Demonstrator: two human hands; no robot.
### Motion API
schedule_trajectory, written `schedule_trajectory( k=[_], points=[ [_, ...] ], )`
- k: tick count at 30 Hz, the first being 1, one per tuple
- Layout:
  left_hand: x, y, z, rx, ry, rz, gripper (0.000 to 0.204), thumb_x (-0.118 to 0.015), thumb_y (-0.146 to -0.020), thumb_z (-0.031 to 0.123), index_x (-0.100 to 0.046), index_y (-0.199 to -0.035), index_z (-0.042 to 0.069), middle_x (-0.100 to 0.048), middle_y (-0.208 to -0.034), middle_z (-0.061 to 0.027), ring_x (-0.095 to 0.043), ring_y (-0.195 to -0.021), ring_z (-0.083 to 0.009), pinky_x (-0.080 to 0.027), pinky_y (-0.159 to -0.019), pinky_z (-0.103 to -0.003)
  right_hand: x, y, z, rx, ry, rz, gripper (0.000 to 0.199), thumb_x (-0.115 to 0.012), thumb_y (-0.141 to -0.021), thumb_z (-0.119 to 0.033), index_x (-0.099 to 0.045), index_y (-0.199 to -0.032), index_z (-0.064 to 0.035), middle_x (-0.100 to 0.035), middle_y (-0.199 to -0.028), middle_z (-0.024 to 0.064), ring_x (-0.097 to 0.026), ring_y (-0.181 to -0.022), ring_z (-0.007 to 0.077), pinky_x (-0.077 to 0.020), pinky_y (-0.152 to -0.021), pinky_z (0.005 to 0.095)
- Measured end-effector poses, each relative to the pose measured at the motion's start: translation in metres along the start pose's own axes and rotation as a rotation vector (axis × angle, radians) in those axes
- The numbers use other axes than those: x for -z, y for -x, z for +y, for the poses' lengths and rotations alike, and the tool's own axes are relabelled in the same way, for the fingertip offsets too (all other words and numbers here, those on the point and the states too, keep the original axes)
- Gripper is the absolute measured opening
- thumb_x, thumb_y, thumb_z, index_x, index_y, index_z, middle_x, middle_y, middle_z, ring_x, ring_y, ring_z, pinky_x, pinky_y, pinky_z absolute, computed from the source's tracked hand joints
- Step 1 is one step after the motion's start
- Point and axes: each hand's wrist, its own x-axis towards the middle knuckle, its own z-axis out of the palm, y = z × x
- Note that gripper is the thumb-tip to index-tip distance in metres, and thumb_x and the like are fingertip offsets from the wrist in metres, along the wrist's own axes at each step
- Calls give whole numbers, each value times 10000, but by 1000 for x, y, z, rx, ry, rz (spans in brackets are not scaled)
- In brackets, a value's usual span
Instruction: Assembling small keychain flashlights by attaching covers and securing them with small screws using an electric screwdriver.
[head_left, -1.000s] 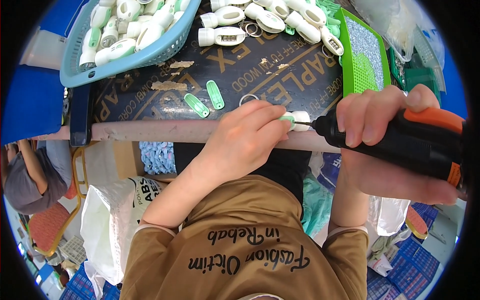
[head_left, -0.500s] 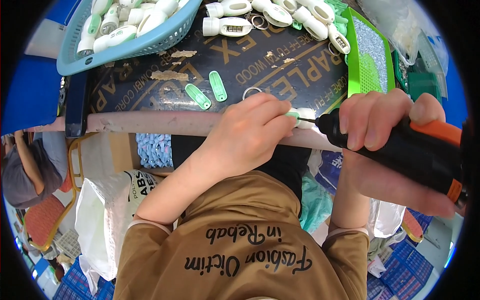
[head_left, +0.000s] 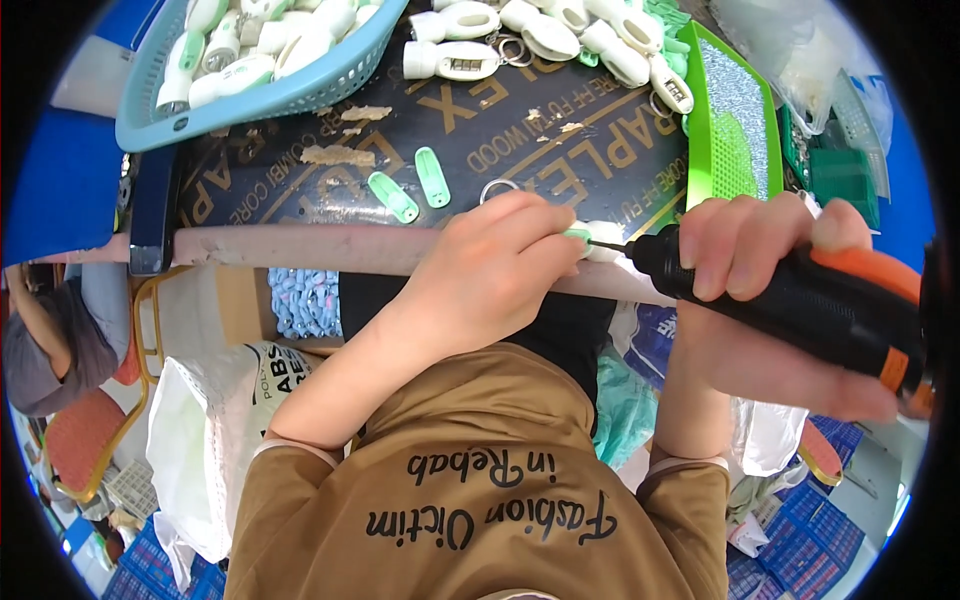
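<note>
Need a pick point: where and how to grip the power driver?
Grip the power driver around its thick black barrel, probably from the right: the body is broad and rounded there, while its left end tapers to a thin bit aimed at the green part.

"What's at the far left?"

"A person (head_left: 48, 340) in a grey top, and just below, a red chair (head_left: 90, 440) with a gold frame."

"And closer in?"

"A white sack (head_left: 195, 450) with dark lettering. Above it stands a tan carton (head_left: 240, 300), small blue pieces (head_left: 303, 302) right beside its wall; I can't tell whether they're inside."

"The lower corners?"

"Blue crates (head_left: 150, 568) at left. At right, a second chair (head_left: 820, 452), partly seen, near more crates."

"Anything green?"

"A crumpled teal bag (head_left: 622, 405) and, upper right, a dark green bin (head_left: 845, 185)."

"Above that bin?"

"A clear bag (head_left: 785, 50)."
</note>
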Motion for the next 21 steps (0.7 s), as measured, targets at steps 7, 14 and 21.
schedule_trajectory(
  k=[7,14,21],
  points=[
    [3,0,2,82,29,-18,207,-753,-653,37,-644,-830,42,-638,-904,-108,-626,-775,-275,-510,-651,-338,36,-13,-5,126,98,136,832,-449,-769,-772,-465,-1153,-35,-563,-768,121,-534,-681,225,-421,-683,360],
    [21,-12,12,707,1030,159,231,-650,-862,68,-538,-1046,-15,-644,-978,-107,-650,-848,-172,-562,-700,-288,56,16,-10,813,984,659,468,-551,-896,-245,-371,-1211,50,-508,-1125,189,-546,-960,276,-460,-892,398],
    [30,-21,23,960,1561,-174,331,-534,-940,201,-529,-1162,-44,-642,-1013,-158,-680,-810,-237,-585,-680,-317,-4,35,-5,-77,562,-19,444,-524,-913,-346,-529,-1140,35,-565,-1113,165,-517,-1053,286,-388,-924,380]
  ],
)
